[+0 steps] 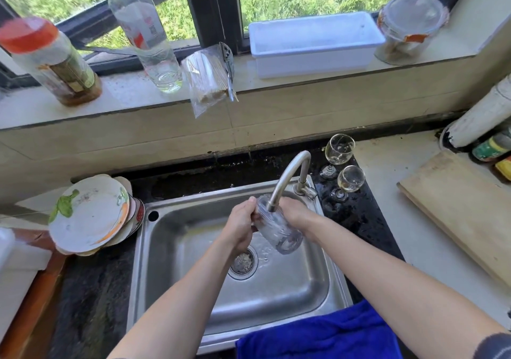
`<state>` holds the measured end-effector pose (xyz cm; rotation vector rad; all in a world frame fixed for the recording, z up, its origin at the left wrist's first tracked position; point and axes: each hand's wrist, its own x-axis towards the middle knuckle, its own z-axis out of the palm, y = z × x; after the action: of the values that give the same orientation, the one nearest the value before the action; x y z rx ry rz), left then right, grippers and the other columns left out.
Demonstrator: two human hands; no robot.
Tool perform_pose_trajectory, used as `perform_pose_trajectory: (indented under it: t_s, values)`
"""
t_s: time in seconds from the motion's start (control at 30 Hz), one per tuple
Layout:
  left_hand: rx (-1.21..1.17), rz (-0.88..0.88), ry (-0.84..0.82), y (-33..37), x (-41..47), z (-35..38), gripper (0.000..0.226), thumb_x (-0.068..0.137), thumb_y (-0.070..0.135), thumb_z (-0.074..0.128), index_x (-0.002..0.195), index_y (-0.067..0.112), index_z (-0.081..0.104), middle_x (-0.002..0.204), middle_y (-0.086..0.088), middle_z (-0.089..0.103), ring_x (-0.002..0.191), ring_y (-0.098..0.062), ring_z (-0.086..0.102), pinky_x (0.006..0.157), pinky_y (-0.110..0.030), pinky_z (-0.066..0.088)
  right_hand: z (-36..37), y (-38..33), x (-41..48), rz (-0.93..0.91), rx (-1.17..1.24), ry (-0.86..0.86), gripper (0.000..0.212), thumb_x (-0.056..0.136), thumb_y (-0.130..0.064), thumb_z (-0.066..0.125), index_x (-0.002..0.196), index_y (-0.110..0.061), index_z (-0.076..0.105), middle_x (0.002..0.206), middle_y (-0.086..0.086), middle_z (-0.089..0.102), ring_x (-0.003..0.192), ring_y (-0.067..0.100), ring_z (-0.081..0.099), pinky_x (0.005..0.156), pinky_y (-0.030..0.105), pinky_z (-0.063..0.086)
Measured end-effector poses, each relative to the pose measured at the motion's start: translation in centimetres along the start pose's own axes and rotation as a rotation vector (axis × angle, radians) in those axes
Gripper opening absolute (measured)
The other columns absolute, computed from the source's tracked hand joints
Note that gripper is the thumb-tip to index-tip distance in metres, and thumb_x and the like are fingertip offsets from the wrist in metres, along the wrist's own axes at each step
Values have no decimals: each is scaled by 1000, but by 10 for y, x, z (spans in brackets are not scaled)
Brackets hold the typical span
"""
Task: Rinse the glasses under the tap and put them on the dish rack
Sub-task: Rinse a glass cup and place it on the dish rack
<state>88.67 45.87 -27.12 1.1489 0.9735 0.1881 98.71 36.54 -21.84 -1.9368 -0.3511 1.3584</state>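
Over the sink (276,298): a clear glass (280,233) was held tilted, its far end at the spout of the tap (290,172) and its base toward the near right.
Left hand (242,227): gripped the glass from the left, fingers curled round it.
Right hand (296,212): gripped the glass from the right, fingertips hidden behind it.
Far wine glass (339,148): stood upright on the dark counter, right of the tap.
Near wine glass (351,179): stood upright just beside the far one.
Plates (88,215): leaned in a stack left of the sink.
Blue cloth (318,333): lay over the sink's near right edge.
Cutting board (464,209): lay on the pale counter, far right.
White tray (315,43): sat on the windowsill.
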Motion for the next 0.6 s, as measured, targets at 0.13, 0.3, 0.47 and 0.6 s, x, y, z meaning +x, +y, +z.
perform_pose_trajectory:
  t_s: [0.13, 0.3, 0.47, 0.6]
  values:
    - [-102, -32, 48, -1, 2, -6, 42, 103, 25, 36, 62, 19, 42, 57, 3, 41, 56, -12, 38, 64, -30, 39, 3, 7, 2, -9, -71, 29, 28, 99, -36, 34, 95, -25, 59, 93, -2, 61, 83, 19, 62, 65, 33, 53]
    - [-133, -22, 61, 3, -1, -8, 35, 95, 17, 40, 60, 19, 38, 65, -2, 35, 63, -15, 32, 67, -32, 36, 6, 22, 13, 83, 148, 76, 35, 94, -48, 42, 106, -17, 53, 96, 2, 61, 59, 13, 65, 49, 26, 49]
    - [-16, -37, 104, 12, 0, -4, 33, 96, 21, 42, 65, 15, 49, 71, -5, 50, 74, -21, 43, 73, -35, 35, -1, 22, 21, 16, -15, 254, 32, 91, -28, 50, 63, -13, 52, 56, 3, 49, 54, 21, 47, 50, 29, 36]
    - [143, 49, 64, 17, 1, -8, 35, 98, 35, 42, 68, 16, 44, 70, -7, 36, 67, -19, 32, 63, -31, 26, 6, 18, 15, -116, -253, 327, 34, 89, -25, 42, 57, -16, 46, 57, 4, 54, 57, 27, 54, 55, 38, 42]
